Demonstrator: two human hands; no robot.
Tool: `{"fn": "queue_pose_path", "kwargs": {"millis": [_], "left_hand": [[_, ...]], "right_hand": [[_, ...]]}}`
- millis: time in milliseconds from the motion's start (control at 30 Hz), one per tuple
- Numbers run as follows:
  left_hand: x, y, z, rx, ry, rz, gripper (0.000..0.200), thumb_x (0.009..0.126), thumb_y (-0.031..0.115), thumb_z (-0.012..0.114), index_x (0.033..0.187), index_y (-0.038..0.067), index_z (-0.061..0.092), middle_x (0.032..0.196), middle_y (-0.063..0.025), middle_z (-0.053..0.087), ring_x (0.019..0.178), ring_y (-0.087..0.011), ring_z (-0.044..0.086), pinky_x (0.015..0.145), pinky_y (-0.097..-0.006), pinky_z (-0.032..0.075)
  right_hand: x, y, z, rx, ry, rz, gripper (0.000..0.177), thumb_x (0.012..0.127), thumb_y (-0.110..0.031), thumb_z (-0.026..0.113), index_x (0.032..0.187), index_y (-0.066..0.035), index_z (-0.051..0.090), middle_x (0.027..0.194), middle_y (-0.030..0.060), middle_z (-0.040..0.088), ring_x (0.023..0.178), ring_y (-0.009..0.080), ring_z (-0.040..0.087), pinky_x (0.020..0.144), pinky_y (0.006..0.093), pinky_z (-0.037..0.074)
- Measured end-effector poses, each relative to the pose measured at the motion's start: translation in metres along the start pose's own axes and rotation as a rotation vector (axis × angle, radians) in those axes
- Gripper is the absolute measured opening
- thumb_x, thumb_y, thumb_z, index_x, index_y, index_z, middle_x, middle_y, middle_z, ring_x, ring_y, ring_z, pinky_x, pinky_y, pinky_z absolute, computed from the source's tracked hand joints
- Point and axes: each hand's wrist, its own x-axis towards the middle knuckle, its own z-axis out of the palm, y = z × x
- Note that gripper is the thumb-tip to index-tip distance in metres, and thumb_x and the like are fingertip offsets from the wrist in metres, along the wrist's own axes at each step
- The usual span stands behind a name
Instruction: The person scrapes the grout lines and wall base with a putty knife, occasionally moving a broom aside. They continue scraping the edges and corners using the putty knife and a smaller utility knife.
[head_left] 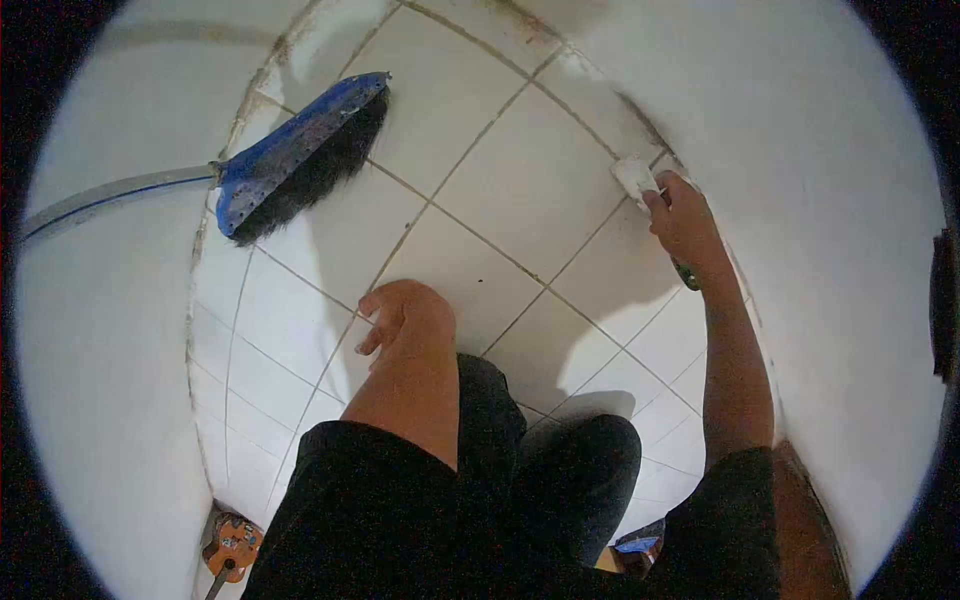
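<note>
My right hand [685, 225] is wrapped round the handle of what looks like a putty knife, close to the foot of the right wall. Its wide whitish blade [634, 178] points up and left, low over the floor tiles or against them. The handle's green end [686, 274] sticks out behind my palm. My left hand [405, 315] holds nothing; its fingers are loosely bent and apart, in front of my knee and above the tiled floor [470, 240].
A blue broom head [300, 140] with dark bristles lies at the upper left, its pole running to the left wall. Brown, flaking edges line the wall bases. A guitar [235, 545] stands behind at the lower left. Small dark specks dot the tiles.
</note>
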Motion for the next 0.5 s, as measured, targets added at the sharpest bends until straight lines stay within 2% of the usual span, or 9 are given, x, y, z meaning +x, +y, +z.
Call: {"fn": "queue_pose_path", "kwargs": {"millis": [33, 100, 133, 200, 233, 267, 300, 467, 500], "left_hand": [[0.015, 0.013, 0.025, -0.013, -0.001, -0.011, 0.05, 0.092, 0.04, 0.048, 0.134, 0.014, 0.054, 0.142, -0.0126, 0.047, 0.131, -0.0352, 0.043, 0.1, -0.0584, 0.032], [0.015, 0.013, 0.032, -0.039, -0.006, -0.033, 0.05, 0.093, 0.04, 0.047, 0.134, 0.013, 0.054, 0.143, -0.0128, 0.047, 0.131, -0.0355, 0.042, 0.101, -0.0583, 0.032], [0.024, 0.007, 0.021, -0.048, -0.01, -0.042, 0.05, 0.093, 0.04, 0.047, 0.134, 0.013, 0.054, 0.143, -0.0129, 0.047, 0.131, -0.0357, 0.042, 0.101, -0.0583, 0.032], [0.022, -0.008, 0.009, -0.062, -0.022, -0.063, 0.05, 0.093, 0.04, 0.047, 0.134, 0.013, 0.054, 0.143, -0.0132, 0.046, 0.131, -0.0359, 0.041, 0.101, -0.0583, 0.032], [-0.002, -0.008, 0.003, -0.073, -0.03, -0.073, 0.05, 0.093, 0.04, 0.046, 0.135, 0.013, 0.054, 0.143, -0.0133, 0.046, 0.132, -0.0361, 0.041, 0.101, -0.0582, 0.031], [0.017, -0.013, -0.012, -0.084, -0.039, -0.084, 0.05, 0.094, 0.04, 0.046, 0.135, 0.013, 0.054, 0.143, -0.0134, 0.046, 0.132, -0.0362, 0.041, 0.101, -0.0582, 0.031], [-0.007, -0.017, -0.016, -0.095, -0.047, -0.095, 0.05, 0.094, 0.04, 0.046, 0.135, 0.013, 0.054, 0.143, -0.0135, 0.046, 0.132, -0.0364, 0.04, 0.101, -0.0582, 0.031], [-0.03, -0.042, -0.053, -0.12, -0.111, -0.172, 0.049, 0.095, 0.04, 0.044, 0.135, 0.012, 0.054, 0.144, -0.0141, 0.045, 0.133, -0.0371, 0.039, 0.102, -0.0581, 0.03], [0.016, -0.002, 0.008, -0.127, -0.125, -0.185, 0.049, 0.095, 0.04, 0.044, 0.135, 0.012, 0.054, 0.144, -0.0142, 0.045, 0.133, -0.0372, 0.039, 0.102, -0.0581, 0.03]], "right_hand": [[0.01, 0.03, 0.01, -0.002, -0.004, 0.002, 0.035, 0.09, -0.028, 0.063, 0.11, 0.0, 0.056, 0.093, 0.0247, 0.064, 0.089, 0.0359, 0.064, 0.076, 0.0482, 0.048], [0.027, 0.096, 0.033, 0.026, 0.186, -0.56, 0.034, 0.096, -0.031, 0.055, 0.103, 0.003, 0.054, 0.074, 0.0129, 0.062, 0.053, 0.0191, 0.057, 0.052, 0.0351, 0.047], [0.023, 0.079, 0.022, 0.021, 0.178, -0.556, 0.034, 0.096, -0.031, 0.055, 0.103, 0.003, 0.054, 0.074, 0.0129, 0.062, 0.053, 0.0191, 0.057, 0.052, 0.0351, 0.047], [0.012, 0.012, -0.01, 0.207, -0.149, 0.303, 0.045, 0.096, -0.041, 0.055, 0.085, 0.002, 0.057, 0.058, 0.0061, 0.054, 0.043, 0.0166, 0.047, 0.045, 0.0314, 0.042], [0.012, 0.004, -0.011, 0.196, -0.154, 0.306, 0.045, 0.096, -0.041, 0.055, 0.085, 0.002, 0.057, 0.058, 0.0061, 0.054, 0.043, 0.0166, 0.047, 0.045, 0.0314, 0.042], [0.013, -0.003, -0.013, 0.147, -0.175, 0.34, 0.054, 0.093, -0.048, 0.054, 0.078, 0.003, 0.06, 0.06, 0.0145, 0.058, 0.058, 0.0262, 0.056, 0.061, 0.0397, 0.045], [0.015, -0.006, -0.015, 0.098, -0.195, 0.373, 0.063, 0.091, -0.055, 0.054, 0.07, 0.004, 0.063, 0.062, 0.0229, 0.062, 0.072, 0.0359, 0.065, 0.076, 0.048, 0.048], [0.032, 0.007, 0.006, -0.253, -0.237, 0.174, 0.078, 0.091, -0.064, 0.042, 0.073, 0.009, 0.065, 0.072, 0.0293, 0.063, 0.081, 0.0425, 0.064, 0.084, 0.0511, 0.047], [0.031, 0.018, 0.013, -0.266, -0.11, 0.095, 0.074, 0.091, -0.064, 0.046, 0.061, 0.003, 0.058, 0.058, 0.0209, 0.056, 0.061, 0.0327, 0.059, 0.068, 0.0453, 0.048]]}}
